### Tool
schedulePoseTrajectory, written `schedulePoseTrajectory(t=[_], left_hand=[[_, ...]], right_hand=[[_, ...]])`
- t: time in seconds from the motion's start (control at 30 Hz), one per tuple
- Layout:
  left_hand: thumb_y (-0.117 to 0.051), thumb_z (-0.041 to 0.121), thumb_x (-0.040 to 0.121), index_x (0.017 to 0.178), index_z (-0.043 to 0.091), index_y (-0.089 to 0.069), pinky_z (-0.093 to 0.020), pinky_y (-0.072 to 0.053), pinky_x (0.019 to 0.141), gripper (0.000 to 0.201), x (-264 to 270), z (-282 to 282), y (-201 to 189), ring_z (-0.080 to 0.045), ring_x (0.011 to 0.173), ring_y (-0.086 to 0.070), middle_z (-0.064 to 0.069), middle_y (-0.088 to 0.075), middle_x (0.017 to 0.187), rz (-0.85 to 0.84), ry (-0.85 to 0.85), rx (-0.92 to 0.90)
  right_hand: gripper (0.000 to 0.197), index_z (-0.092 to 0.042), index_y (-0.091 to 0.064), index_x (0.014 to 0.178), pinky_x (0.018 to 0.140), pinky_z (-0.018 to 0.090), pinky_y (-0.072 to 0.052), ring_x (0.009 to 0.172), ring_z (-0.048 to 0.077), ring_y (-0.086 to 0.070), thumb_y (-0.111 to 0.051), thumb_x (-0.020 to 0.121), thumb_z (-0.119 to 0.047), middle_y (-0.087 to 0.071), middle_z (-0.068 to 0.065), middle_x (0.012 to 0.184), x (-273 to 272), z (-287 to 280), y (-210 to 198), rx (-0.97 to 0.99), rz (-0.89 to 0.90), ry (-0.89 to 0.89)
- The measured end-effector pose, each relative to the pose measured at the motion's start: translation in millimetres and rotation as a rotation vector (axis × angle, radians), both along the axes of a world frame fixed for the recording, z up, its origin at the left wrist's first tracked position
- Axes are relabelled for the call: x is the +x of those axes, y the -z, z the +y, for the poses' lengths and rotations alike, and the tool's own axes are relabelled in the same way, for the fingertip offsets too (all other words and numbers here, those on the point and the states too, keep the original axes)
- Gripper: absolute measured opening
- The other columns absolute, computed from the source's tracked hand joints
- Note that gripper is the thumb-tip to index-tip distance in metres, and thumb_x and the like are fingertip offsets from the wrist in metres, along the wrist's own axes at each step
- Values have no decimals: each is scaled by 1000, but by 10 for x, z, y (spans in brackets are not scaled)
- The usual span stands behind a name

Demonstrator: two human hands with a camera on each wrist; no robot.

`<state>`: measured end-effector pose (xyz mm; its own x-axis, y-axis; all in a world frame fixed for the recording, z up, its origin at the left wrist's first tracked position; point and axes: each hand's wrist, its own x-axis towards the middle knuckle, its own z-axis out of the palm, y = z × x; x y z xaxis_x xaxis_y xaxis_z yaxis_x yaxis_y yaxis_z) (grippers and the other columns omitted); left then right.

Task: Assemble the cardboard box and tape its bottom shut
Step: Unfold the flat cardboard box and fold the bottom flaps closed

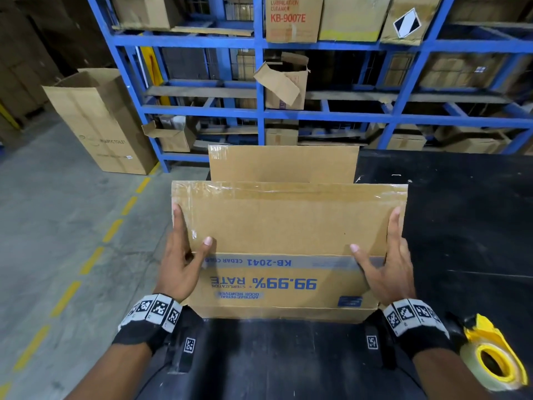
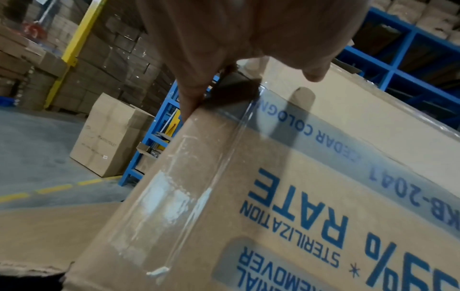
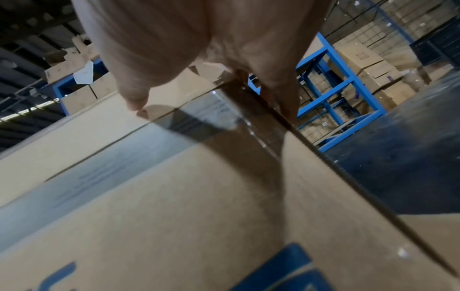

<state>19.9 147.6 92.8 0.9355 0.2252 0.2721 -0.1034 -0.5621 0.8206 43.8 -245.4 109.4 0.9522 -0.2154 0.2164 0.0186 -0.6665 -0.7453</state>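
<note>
A flattened cardboard box (image 1: 288,226) with blue print "99.99% RATE", seen upside down, stands tilted on the black table (image 1: 461,226) in front of me. Old clear tape runs along its upper flap, and a second flap (image 1: 282,164) rises behind. My left hand (image 1: 184,255) grips the box's left edge, thumb on the printed face and index finger along the edge. My right hand (image 1: 386,261) grips the right edge the same way. In the wrist views the left hand (image 2: 224,39) and right hand (image 3: 199,39) pinch the box's (image 2: 298,196) (image 3: 174,196) edges.
A tape roll (image 1: 493,362) with a yellow core lies on the table at the near right. Blue shelving (image 1: 259,111) full of cartons stands behind the table. A tall carton (image 1: 101,119) stands on the concrete floor to the left, beside a dashed yellow line (image 1: 92,255).
</note>
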Motion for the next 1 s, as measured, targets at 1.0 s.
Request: schedulePoseTrajectory(t=[1.0], left_hand=[[-71,30,92,164,39,-6,-57,-31,122,97,131,40,186,-15,158,-19,13,-14,173,-223,-15,-68]], right_hand=[[119,-33,-7,160,92,30,-41,108,6,-44,-86,70,-38,-47,12,130,230,-6,106,37,-265,-17]])
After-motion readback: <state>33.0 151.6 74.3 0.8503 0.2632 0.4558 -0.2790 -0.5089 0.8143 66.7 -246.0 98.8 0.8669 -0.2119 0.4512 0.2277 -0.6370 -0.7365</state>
